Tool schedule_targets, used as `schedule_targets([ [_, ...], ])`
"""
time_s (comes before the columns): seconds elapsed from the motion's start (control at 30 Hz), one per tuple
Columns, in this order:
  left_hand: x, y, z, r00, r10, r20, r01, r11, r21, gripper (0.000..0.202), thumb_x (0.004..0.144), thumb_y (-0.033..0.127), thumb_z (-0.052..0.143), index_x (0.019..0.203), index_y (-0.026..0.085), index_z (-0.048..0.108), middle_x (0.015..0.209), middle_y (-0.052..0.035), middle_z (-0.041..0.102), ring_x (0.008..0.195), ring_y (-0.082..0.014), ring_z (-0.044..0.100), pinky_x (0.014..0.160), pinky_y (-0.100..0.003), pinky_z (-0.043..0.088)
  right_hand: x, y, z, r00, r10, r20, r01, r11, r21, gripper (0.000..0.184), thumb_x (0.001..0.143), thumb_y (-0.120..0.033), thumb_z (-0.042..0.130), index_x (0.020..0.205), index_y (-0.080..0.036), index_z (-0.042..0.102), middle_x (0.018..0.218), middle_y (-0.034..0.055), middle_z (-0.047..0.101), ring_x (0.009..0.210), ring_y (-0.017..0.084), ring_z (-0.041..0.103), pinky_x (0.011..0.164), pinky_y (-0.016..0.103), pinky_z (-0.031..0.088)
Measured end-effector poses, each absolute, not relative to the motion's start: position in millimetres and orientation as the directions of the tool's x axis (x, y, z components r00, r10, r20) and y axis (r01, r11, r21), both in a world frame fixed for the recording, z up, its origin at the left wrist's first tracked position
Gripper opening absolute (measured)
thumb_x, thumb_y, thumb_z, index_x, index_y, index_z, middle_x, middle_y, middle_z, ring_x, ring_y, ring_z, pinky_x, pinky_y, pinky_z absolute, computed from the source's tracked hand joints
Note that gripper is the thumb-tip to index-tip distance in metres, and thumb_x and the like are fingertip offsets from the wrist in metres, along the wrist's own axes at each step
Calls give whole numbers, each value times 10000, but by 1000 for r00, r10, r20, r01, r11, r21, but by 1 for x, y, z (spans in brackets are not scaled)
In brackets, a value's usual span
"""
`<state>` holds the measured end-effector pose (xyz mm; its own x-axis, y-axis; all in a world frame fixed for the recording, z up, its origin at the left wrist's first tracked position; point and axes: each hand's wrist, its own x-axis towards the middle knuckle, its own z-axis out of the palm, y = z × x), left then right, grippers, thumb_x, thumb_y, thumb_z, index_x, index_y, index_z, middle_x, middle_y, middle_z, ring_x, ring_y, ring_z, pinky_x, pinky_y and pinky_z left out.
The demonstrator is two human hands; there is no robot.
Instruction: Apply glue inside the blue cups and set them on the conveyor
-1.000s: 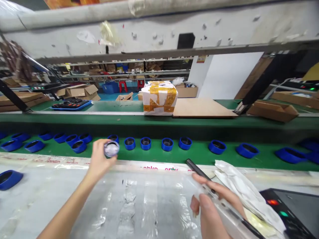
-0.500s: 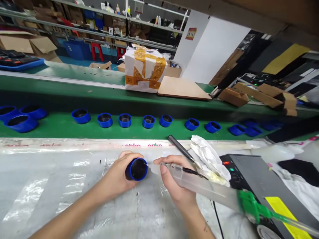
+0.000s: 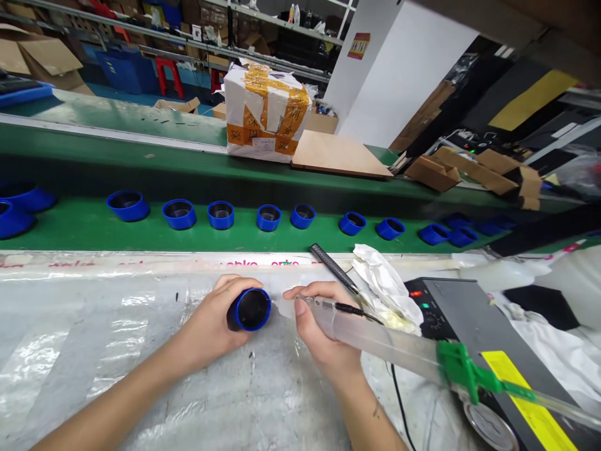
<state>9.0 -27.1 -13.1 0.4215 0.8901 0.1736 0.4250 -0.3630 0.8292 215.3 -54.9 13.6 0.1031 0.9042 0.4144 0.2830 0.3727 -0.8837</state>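
My left hand (image 3: pixel 216 319) is wrapped round a blue ring-shaped cup (image 3: pixel 252 309) with a dark inside, its open mouth tilted toward me. In my right hand (image 3: pixel 323 326) is a translucent dispensing syringe (image 3: pixel 389 344) with a green cap (image 3: pixel 462 369) and a hose at its back end. The fine needle tip points left and meets the cup's right rim, or lies very close to it; I cannot tell which. A thin black cable (image 3: pixel 350 309) runs from the switch near my right fingers.
Several similar blue cups (image 3: pixel 268 217) stand in a row on the green conveyor belt (image 3: pixel 197 241). A black-handled knife (image 3: pixel 333 266) and crumpled white cloth (image 3: pixel 382 282) lie beyond my right hand. A grey dispenser box (image 3: pixel 464 338) sits right; a taped carton (image 3: pixel 267 113) stands behind.
The whole view has shifted slightly, so the scene sits higher and further left. Both hands keep their holds, and the cup looks turned a little against the needle tip.
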Motion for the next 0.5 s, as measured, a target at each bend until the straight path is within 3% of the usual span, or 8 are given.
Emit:
schedule_targets([
  [0.5, 10, -28, -12, 419, 885, 201, 441, -392, 807, 503, 744, 66, 689, 1185, 291, 599, 1196, -24, 677, 1160, -261, 608, 977, -405, 528, 216, -56, 16, 100, 915, 390, 273, 352, -895, 123, 858, -177, 715, 916, -265, 651, 864, -7, 811, 800, 185, 786, 748, 291, 592],
])
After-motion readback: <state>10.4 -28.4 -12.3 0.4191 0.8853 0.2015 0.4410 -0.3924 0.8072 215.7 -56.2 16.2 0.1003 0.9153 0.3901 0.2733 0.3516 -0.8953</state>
